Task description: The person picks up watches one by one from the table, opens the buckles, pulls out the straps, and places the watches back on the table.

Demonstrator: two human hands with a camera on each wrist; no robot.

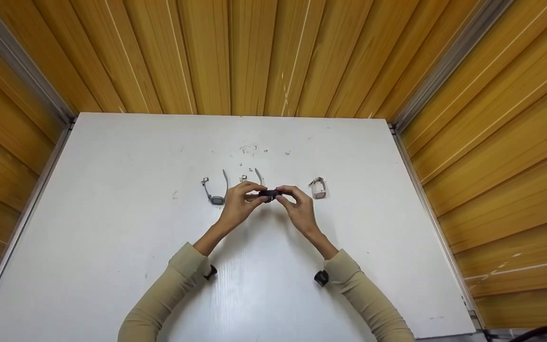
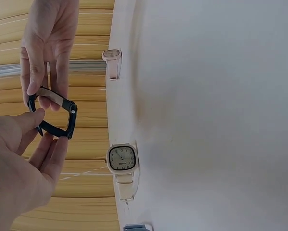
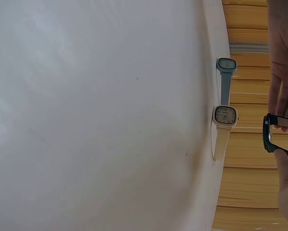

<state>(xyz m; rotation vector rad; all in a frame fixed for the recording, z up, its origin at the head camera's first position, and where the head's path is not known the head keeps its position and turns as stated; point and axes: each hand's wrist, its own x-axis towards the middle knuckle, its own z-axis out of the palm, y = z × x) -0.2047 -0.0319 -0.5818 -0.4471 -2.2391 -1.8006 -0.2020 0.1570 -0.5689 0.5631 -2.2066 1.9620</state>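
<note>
A black wristwatch (image 1: 268, 194) is held off the table between both hands, its strap bent into a loop. My left hand (image 1: 238, 205) pinches one side of it between thumb and fingers. From the other side, the thumb and fingers of my right hand (image 1: 300, 210) grip it. The left wrist view shows the loop of the black watch (image 2: 70, 120) from the side; whether the buckle is fastened, I cannot tell. Behind the left hand in the head view, a cream watch (image 2: 121, 158) is partly hidden.
A blue-grey watch (image 1: 216, 200) stands on the white table (image 1: 112, 213) left of the hands, its strap ends spread apart. To the right is a pink watch (image 1: 319, 194) with its strap looped. Wood-patterned walls (image 1: 254, 57) border the table at the back and sides.
</note>
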